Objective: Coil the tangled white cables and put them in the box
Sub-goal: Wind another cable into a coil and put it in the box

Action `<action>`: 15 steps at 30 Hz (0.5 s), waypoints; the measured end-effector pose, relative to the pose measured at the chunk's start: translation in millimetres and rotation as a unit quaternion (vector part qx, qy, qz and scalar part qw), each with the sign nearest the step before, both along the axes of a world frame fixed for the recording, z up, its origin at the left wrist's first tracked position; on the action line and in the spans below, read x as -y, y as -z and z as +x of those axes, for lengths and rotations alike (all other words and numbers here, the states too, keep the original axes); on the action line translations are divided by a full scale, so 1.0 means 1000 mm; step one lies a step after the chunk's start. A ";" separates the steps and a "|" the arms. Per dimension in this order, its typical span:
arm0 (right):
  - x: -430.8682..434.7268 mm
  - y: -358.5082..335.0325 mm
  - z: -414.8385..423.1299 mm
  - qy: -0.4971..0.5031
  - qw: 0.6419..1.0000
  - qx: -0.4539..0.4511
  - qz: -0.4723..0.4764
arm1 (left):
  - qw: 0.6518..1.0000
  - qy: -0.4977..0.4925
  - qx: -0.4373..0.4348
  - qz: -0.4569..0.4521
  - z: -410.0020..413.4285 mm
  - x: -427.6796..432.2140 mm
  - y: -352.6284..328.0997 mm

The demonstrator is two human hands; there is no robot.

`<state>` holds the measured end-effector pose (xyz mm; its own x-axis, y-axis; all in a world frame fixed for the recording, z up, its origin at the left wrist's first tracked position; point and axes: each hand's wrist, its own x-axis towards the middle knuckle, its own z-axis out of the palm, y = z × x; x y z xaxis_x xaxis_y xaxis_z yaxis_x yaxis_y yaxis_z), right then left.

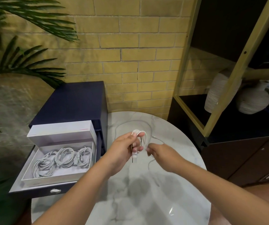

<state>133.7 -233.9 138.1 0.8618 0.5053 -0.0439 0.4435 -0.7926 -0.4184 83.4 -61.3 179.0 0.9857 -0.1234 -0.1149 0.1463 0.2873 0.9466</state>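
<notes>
left hand (122, 149): fingers curled, several turns of the white cable (138, 133) are wound over them. the connector (134, 157) hangs below the palm. right hand (160, 153): just beside the left, fingertips pinching the strand that feeds the coil. both hands are raised over the marble table (146, 200).

the loose run (140, 121) lies in an open arc on the table beyond the hands; a further length trails under the right wrist toward us. we judge the coil part done.

the box (49, 179) sits open in the pulled-out drawer (39, 193) of the navy cabinet (75, 98), left of the table. it holds three coiled cables (64, 157), with bare floor at its near edge.

risks we note:
- turns sit near the fingertips; if the fingers relax, they can slide off and the coil springs open.
- the arc may cross itself as it is drawn in, so a knot could pull tight.
- the trailing length may drag over the table edge and snag.
- an unsecured coil may loosen on the way over and catch on the ones already stored.
</notes>
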 end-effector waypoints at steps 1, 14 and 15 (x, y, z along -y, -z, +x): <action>-0.004 0.002 -0.005 -0.005 1.000 -0.006 -0.003 | 1.000 -0.006 -0.005 -0.027 0.001 0.000 0.000; -0.021 -0.026 -0.033 -0.123 0.987 0.039 -0.093 | 0.939 -0.103 0.086 0.317 0.008 -0.009 0.028; -0.021 -0.032 -0.032 -0.130 0.986 0.051 -0.092 | 0.925 -0.095 0.096 0.356 0.009 -0.011 0.029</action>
